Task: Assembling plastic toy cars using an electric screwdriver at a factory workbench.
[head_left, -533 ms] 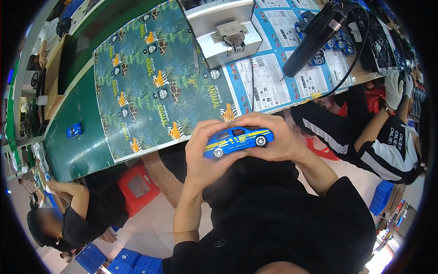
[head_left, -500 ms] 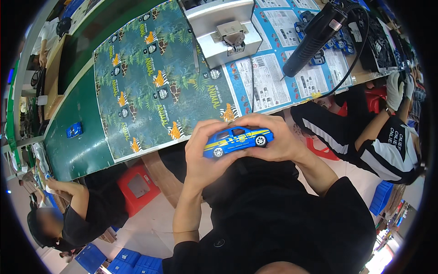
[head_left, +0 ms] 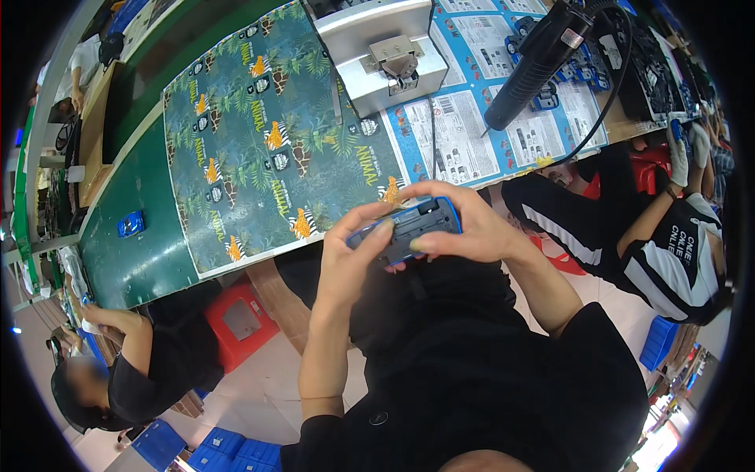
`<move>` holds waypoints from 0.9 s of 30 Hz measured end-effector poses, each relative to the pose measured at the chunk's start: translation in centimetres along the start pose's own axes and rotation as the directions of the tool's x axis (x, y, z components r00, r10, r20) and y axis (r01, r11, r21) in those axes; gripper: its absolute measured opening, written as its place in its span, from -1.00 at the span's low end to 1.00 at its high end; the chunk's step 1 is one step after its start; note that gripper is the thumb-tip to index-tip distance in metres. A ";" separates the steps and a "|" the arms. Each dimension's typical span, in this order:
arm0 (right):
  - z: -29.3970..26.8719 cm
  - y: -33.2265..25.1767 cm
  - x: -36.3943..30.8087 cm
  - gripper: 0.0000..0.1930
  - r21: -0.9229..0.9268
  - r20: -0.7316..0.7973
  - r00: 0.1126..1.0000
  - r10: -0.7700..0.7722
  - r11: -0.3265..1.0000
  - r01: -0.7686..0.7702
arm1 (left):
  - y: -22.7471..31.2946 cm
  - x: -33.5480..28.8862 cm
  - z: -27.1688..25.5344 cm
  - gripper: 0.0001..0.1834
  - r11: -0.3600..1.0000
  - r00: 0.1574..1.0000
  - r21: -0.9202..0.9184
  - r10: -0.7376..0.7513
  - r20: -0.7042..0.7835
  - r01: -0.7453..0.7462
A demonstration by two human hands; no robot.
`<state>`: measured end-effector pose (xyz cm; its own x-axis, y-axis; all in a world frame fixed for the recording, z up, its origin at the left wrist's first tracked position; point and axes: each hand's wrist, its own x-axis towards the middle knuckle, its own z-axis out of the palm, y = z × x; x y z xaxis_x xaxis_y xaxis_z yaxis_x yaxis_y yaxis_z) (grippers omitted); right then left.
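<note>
Between my two hands is a blue toy car (head_left: 410,229), held in front of my body just off the table's near edge. Its dark grey underside faces up toward me, with a blue rim of the body showing round it. My left hand (head_left: 355,245) grips the left end, thumb pressed on the base. On the other end, my right hand (head_left: 465,228) has its thumb on the underside and fingers round the far side. The car's wheels are largely hidden.
A black electric screwdriver (head_left: 535,71) hangs over the table at the right, its cable looping down. Beside it stands a silver metal fixture (head_left: 385,67). More blue cars (head_left: 545,97) lie behind; one blue car (head_left: 131,224) is at left. Co-workers sit on both sides.
The toy car has been turned in my hands: its side with yellow markings faced me before, and now its underside does. Both thumbs have moved onto the base.
</note>
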<state>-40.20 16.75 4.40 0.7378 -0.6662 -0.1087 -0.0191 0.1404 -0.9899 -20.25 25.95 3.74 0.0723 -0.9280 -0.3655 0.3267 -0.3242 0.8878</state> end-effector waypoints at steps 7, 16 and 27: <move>-0.5 0.4 0.5 -0.52 0.310 0.119 0.959 0.257 0.908 -0.282 | -0.9 0.5 -1.3 -0.51 0.947 0.950 -0.193 -0.210 0.232 0.256; -0.2 2.7 1.0 -0.45 0.599 0.126 0.879 0.461 0.671 -0.438 | 1.8 -0.8 0.1 -0.34 0.602 0.807 0.562 0.543 0.231 -0.567; 0.4 2.1 1.4 -0.23 0.544 0.145 0.868 0.474 0.695 -0.470 | 2.1 -0.6 2.0 -0.52 0.063 0.733 0.865 0.563 0.382 -0.498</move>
<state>-38.99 16.42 2.16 0.7298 -0.4054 -0.5505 0.0067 0.8095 -0.5871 -21.45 25.42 6.38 -0.1228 -0.9329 0.3385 -0.8304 0.2834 0.4798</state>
